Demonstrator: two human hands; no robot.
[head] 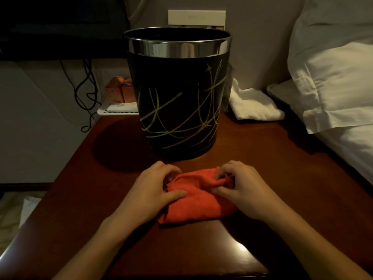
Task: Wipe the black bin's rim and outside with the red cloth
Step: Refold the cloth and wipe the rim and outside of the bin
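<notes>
Red cloth bunched in both hands before the bin

Soft and rumpled, the red cloth lies on the glossy wooden desk just in front of the black bin, a tapered cylinder with a chrome rim and yellow scribbled lines. Left hand and right hand each pinch its folds, fingers curled, wrists low.

The bin is glossy black with a polished metal rim; the cloth is matt, nappy fabric (red); the table is glossy wood.
</notes>
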